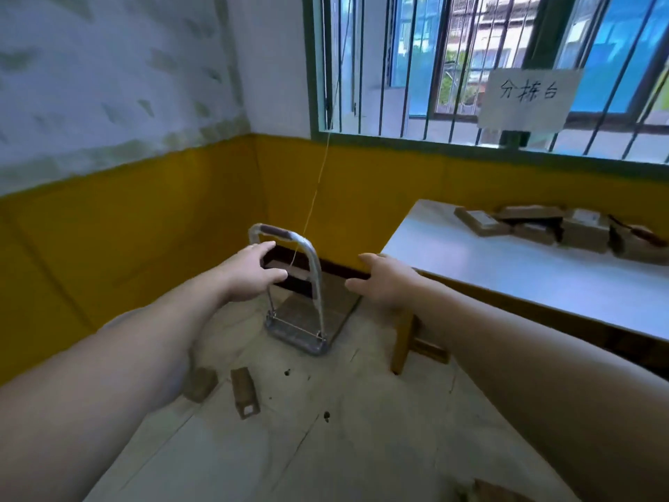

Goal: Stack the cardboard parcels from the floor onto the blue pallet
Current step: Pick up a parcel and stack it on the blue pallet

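Two small cardboard parcels lie on the grey floor: a long narrow one [245, 392] and a squarer one [200, 384] partly hidden behind my left forearm. My left hand [249, 273] is stretched forward with relaxed fingers in front of the metal handle of a small platform trolley [307, 309], holding nothing. My right hand [383, 280] reaches forward too, fingers loose and empty, near the table's corner. No blue pallet shows in this view.
A white-topped table [506, 269] stands at the right with several cardboard parcels [564, 230] piled on it. A wooden stool leg [402, 342] stands under it. Yellow-panelled walls meet in the corner. A barred window with a paper sign [528, 99] is above. A thin cord [318, 182] hangs down.
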A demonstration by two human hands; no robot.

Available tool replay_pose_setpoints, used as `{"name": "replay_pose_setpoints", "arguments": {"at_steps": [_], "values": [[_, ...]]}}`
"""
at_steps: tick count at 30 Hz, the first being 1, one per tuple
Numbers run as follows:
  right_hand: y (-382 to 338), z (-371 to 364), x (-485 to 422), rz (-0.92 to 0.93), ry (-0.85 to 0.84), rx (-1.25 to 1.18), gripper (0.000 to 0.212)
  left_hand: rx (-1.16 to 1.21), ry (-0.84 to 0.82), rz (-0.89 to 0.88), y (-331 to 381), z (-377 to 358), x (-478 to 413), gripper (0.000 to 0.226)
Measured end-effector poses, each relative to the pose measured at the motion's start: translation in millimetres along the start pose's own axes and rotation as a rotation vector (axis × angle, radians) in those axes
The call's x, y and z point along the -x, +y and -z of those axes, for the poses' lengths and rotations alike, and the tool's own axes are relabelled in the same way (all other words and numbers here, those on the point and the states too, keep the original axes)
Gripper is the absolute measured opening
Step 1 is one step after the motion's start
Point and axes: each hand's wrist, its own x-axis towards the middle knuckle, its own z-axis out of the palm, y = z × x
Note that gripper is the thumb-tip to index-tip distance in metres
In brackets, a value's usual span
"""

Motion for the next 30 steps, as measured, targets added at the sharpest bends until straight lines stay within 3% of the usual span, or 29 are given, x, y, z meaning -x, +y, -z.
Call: {"name": "replay_pose_setpoints", "arguments": {"at_steps": [11, 22, 30], "values": [[-61, -40, -154, 0.02, -0.066, 0.053, 0.069, -0.069, -0.051, 0.1, -96, 41, -98, 0.07], [-147, -165, -285, -0.174, -0.171, 0.008, 0.074, -0.041, -0.243, 0.155, -297, 72, -213, 0.071], [-160, -237, -344, -0.335, -0.293, -0.069, 0.076, -0.044, -0.388, 0.223, -373, 59, -295, 0.072]]}}
